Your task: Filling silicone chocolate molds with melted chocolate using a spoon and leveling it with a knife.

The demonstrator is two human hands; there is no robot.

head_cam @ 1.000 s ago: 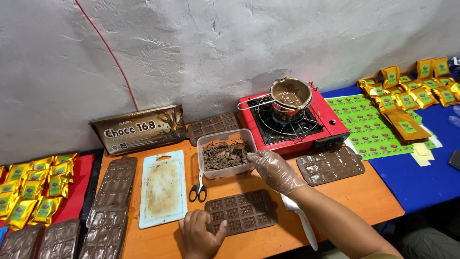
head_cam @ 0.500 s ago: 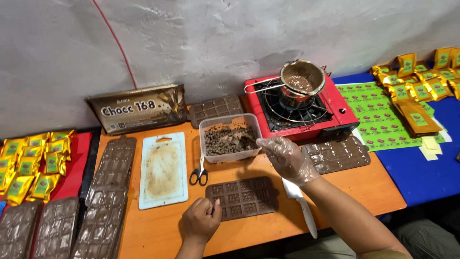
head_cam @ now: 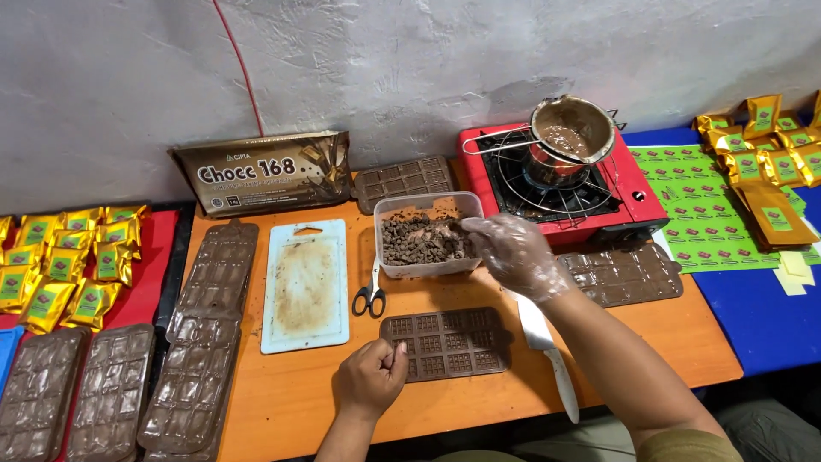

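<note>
1. Two hands work at an orange table (head_cam: pixel 299 402): the bare left hand (head_cam: pixel 372 376) rests curled on the near-left corner of a brown chocolate mould (head_cam: pixel 446 344), thumb touching its edge.
2. Gloved, the right hand (head_cam: pixel 513 252) reaches into a clear tub (head_cam: pixel 423 235) of chocolate chunks, fingers bunched at its right rim; whether they pinch anything cannot be told.
3. Between the hands lies the mould, just in front of the tub.
4. Compared with half a second earlier, the right hand has moved closer to the tub; the left stays on the mould.
</note>
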